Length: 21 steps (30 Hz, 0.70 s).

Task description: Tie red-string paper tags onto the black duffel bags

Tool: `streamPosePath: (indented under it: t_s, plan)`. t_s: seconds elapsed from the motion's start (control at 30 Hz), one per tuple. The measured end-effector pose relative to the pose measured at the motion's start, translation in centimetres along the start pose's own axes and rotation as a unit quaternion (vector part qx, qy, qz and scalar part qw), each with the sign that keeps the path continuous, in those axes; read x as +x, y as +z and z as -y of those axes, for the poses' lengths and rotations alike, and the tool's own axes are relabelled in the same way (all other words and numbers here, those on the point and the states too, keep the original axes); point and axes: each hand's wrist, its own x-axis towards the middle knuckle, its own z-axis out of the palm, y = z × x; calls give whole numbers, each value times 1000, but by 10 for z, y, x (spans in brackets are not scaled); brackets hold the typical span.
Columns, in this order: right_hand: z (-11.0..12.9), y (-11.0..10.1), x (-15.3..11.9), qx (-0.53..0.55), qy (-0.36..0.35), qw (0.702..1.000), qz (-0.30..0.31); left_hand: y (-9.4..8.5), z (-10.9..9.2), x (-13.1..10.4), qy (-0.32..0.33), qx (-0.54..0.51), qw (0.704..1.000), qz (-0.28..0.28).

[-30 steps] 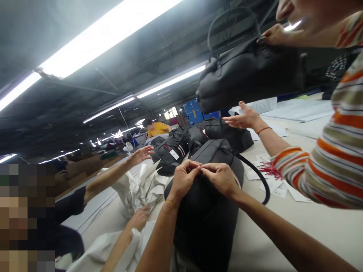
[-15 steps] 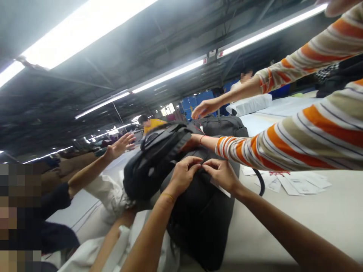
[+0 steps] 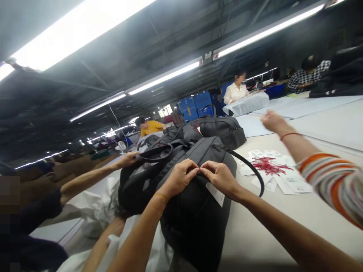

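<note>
The left hand and right hand meet, thumb and forefinger pinched together on each; what they grip is too small to tell. Beneath, against the black bag on the surface, hangs 1 white tag, its fastening seemingly unfinished. The rear bag already bears 1; loose tags with red cords remain unattached.

Bag was black, tag white, strings red, sleeve striped orange, white and tan, checked shirt black and white
</note>
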Motion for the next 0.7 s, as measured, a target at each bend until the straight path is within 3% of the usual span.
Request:
streamPosePath:
  t_s: [0.13,0.37,0.53,0.7]
  plan:
    - [3,-5,0,-74,-49,996,22,-5,-3,-1,-14,-31,999,21]
    - [-17,-5,-5,160,3,983,87,-9,-5,0,-14,-49,995,89]
    - [-22,0,-8,202,59,975,70,-9,2,-1,-13,-64,993,99]
    - [-22,1,-7,215,56,974,54,-4,5,-2,-31,-85,993,73]
